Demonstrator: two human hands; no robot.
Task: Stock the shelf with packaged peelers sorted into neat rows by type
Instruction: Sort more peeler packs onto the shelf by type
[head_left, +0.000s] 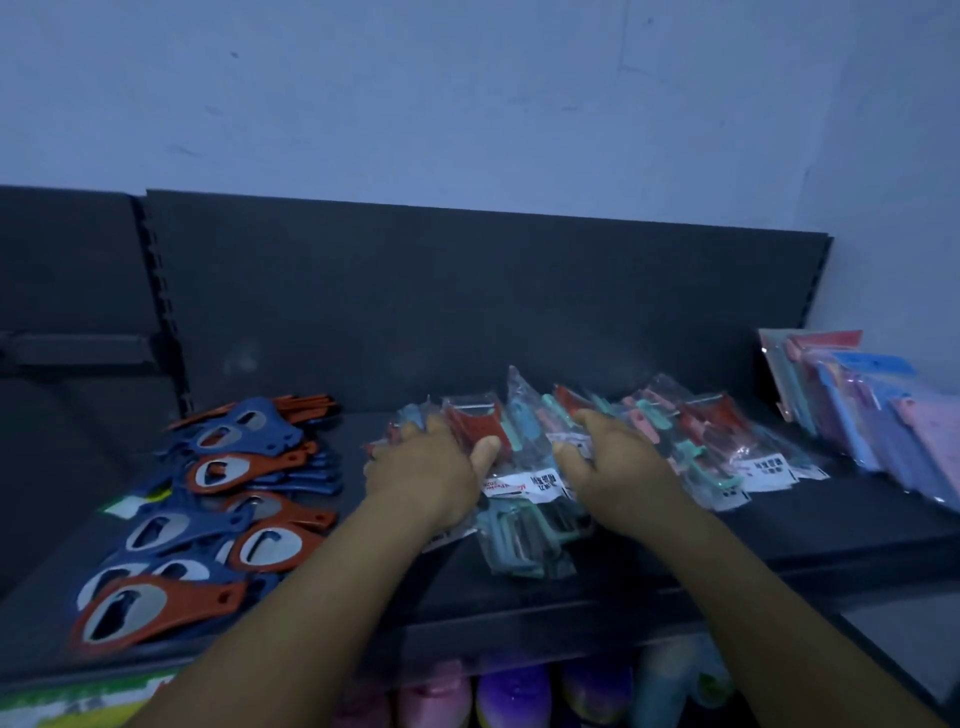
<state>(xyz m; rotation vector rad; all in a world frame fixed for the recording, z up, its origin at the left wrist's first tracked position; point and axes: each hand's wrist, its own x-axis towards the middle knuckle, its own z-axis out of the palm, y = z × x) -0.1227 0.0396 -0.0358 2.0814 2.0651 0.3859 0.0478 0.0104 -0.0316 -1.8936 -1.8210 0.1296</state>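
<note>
Shelf (779, 540) holds bagged peelers (530, 540); left hand (426, 467), right hand (613, 462) press pile, fingers spread.

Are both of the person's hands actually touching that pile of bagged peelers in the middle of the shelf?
Touching. The head view shows the left hand and the right hand both lying on the bagged peelers, fingers pressed into the plastic with no gap.

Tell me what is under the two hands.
Both the left hand and right hand rest on the pile of bagged peelers. Red and teal peelers show around them; the packs directly beneath are covered.
</note>
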